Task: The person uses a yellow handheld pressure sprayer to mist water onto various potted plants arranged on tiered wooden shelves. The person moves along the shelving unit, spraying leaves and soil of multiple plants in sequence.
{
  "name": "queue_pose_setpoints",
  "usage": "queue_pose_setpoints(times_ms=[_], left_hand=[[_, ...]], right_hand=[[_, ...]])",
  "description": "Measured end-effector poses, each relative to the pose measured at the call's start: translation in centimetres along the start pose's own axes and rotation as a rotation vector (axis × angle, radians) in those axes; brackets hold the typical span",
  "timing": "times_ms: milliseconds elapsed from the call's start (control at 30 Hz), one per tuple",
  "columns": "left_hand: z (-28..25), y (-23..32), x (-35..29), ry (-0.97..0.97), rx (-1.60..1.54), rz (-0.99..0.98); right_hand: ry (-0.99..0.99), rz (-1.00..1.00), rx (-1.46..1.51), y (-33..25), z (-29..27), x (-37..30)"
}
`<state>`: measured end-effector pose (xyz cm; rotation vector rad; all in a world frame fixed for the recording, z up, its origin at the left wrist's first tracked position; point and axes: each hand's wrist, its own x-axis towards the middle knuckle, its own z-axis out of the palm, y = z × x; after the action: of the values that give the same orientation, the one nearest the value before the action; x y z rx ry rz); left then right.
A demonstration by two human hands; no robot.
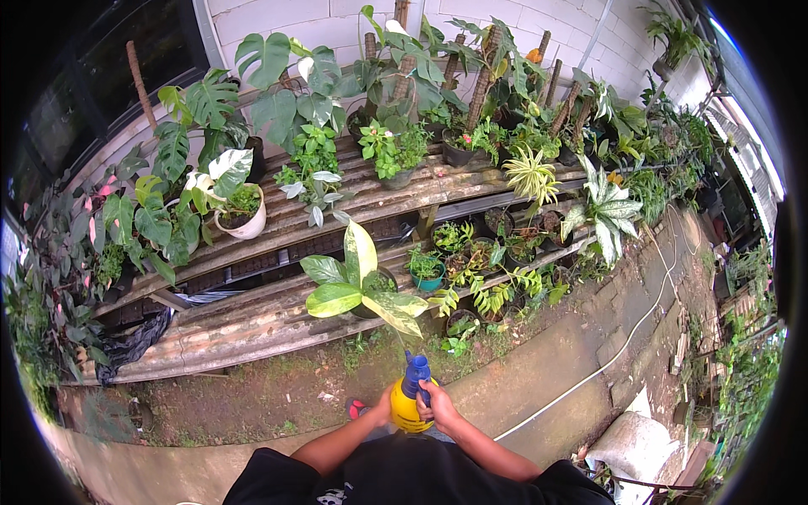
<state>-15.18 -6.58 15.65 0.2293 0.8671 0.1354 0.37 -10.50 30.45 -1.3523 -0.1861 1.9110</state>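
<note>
In front of my body is a yellow pump spray bottle (406, 411) with a blue top, its nozzle pointing away from me. My right hand (438, 403) is wrapped round the blue handle. Against the left side of the yellow body rests my left hand (384, 406), its fingers mostly hidden behind the bottle. Just beyond the nozzle stands a potted plant with large green and cream variegated leaves (362, 288), on the lower wooden shelf. One leaf tip hangs close to the nozzle, apart from it.
A tiered shelf of weathered corrugated boards (252, 324) carries many potted plants, including a white pot (245, 216) and a teal pot (427, 276). A pale hose (602, 368) runs along the paved path at right. A whitish sack-like object (633, 446) lies at lower right.
</note>
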Motion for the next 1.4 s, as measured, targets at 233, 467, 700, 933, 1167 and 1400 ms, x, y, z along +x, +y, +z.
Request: queue_pose_setpoints(times_ms=[233,467,700,933,1167,1400], left_hand=[[6.3,0.3,0.8,0.038,-0.067,0.000],[7.4,-0.8,4.1,0.082,-0.162,0.051],[5.9,-2.8,7.0,0.209,0.302,0.634],[12.8,0.0,2.7,0.293,0.912,1.120],[14.6,1.1,2.1,0.322,0.894,1.167],[12.0,2.4,0.8,0.289,1.145,1.453]], right_hand=[[0.009,0.075,0.001,-2.9,-4.5,-0.9],[-0.081,0.084,-0.087,-5.7,-7.4,-0.5],[-0.170,-0.012,-0.098,-6.1,-10.2,-1.2],[-0.277,-0.120,-0.095,-8.4,-13.0,-2.5],[-0.304,-0.237,-0.146,-7.5,-12.8,-3.7],[-0.297,-0.295,-0.126,-5.3,-10.6,-5.3]])
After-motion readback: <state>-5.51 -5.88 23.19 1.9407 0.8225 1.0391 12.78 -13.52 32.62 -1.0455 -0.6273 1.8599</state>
